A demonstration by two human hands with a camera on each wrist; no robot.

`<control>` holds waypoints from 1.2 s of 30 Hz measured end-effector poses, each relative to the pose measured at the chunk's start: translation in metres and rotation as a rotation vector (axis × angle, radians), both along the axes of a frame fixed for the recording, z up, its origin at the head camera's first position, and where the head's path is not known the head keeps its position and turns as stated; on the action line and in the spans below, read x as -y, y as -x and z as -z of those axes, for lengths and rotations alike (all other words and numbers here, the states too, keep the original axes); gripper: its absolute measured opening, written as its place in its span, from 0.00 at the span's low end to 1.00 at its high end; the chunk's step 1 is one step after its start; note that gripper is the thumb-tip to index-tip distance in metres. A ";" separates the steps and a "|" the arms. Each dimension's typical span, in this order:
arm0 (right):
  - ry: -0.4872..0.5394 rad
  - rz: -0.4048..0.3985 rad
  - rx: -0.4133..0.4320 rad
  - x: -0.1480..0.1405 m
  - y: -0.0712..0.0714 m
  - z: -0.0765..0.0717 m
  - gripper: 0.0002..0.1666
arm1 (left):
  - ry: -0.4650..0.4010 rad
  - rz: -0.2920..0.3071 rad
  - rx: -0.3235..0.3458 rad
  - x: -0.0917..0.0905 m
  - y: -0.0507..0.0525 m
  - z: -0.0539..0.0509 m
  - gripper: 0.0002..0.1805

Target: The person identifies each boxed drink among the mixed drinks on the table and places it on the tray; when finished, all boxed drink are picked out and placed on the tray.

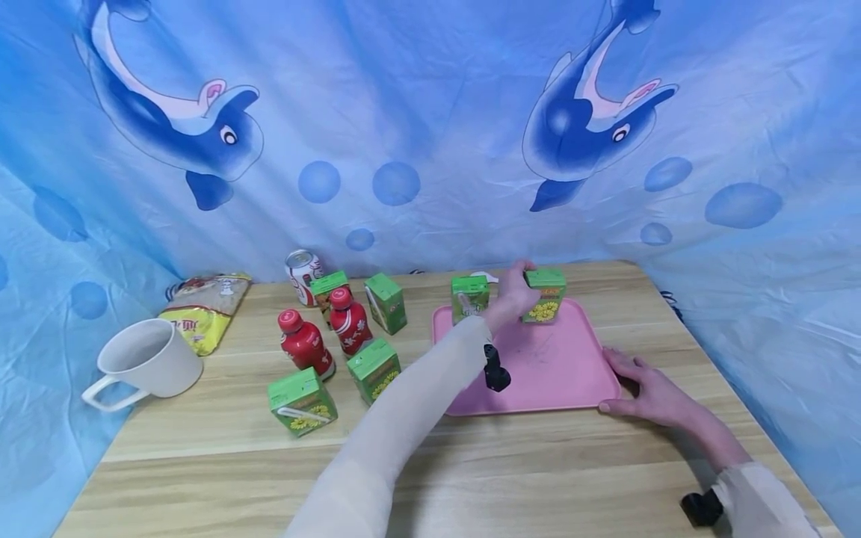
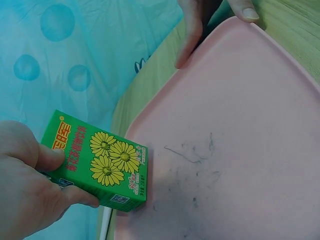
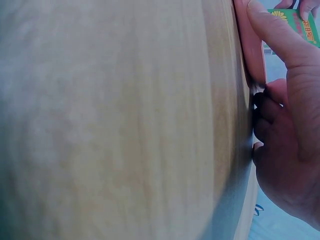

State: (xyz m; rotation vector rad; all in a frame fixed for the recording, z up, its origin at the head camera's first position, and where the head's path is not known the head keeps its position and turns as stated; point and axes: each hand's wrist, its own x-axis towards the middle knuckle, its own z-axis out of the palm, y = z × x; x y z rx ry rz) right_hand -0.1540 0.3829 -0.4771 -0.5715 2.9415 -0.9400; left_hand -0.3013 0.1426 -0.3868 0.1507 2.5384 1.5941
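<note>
My left hand (image 1: 513, 297) grips a green drink carton (image 2: 102, 160) with yellow flowers on its face, fingers and thumb around its sides. The carton is at the back right of a pink tray (image 1: 538, 373); whether its base touches the tray I cannot tell. At the tray's back left is another green carton (image 1: 469, 297) with a straw on its side, partly behind the left arm. My right hand (image 1: 649, 392) holds the tray's front right corner, thumb at the front rim and fingers along the right side. In the right wrist view its curled fingers (image 3: 270, 112) are beside the tray corner.
Left of the tray are several more green cartons (image 1: 303, 402), two red bottles (image 1: 307, 344) and a can (image 1: 303, 275). Farther left stand a white mug (image 1: 151, 359) and a yellow snack bag (image 1: 205, 310). A white spoon-like piece (image 1: 486, 276) lies behind the tray. A blue curtain (image 1: 430, 134) borders the table.
</note>
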 end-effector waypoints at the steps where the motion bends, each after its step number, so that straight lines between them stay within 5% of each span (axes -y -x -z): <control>1: 0.003 -0.002 -0.005 0.000 0.000 0.000 0.58 | 0.006 0.000 0.001 0.000 0.000 0.001 0.31; 24: 0.007 -0.003 -0.006 0.003 0.000 -0.004 0.57 | 0.010 -0.013 -0.007 -0.004 0.003 0.006 0.32; 36: -0.016 0.016 0.029 0.002 -0.001 -0.005 0.58 | 0.088 0.081 -0.065 0.000 -0.002 0.004 0.34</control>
